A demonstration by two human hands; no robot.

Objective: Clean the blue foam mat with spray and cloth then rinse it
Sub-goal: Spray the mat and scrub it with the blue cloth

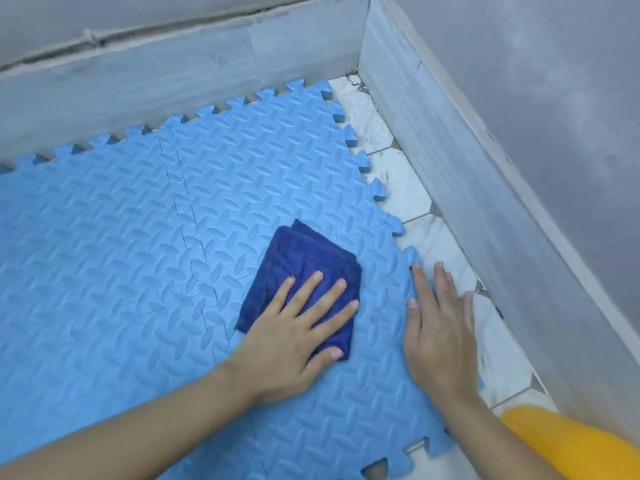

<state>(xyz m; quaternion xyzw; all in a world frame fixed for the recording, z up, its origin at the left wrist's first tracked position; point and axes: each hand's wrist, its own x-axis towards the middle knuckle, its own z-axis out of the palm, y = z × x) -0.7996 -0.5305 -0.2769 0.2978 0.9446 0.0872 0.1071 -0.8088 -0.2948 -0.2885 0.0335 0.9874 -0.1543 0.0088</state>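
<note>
- Blue foam mat [138, 237] covers most of the floor; it is made of several interlocking tiles, with a raised leaf-like pattern and puzzle teeth along its far and right edges.
- Seams between the tiles show as thin jagged lines on the mat surface.
- Left hand [294, 334] lies flat with its fingers spread and straight, pressing on the cloth.
- Dark blue cloth [311, 271] is folded into a thick pad and lies on the right part of the mat, under the left hand's fingers.
- Right hand [438, 327] rests with straight fingers, close together, on the right edge of the mat, beside the cloth but apart from it; its fingertips reach a puzzle tooth and the tiles next to it.
- White floor tiles [405, 188] show in a narrow strip between the mat edge and the wall.
- Grey wall base [485, 188] runs along the right side and meets another wall at the far corner.
- Yellow clothing [561, 445] shows at the bottom right corner.
</note>
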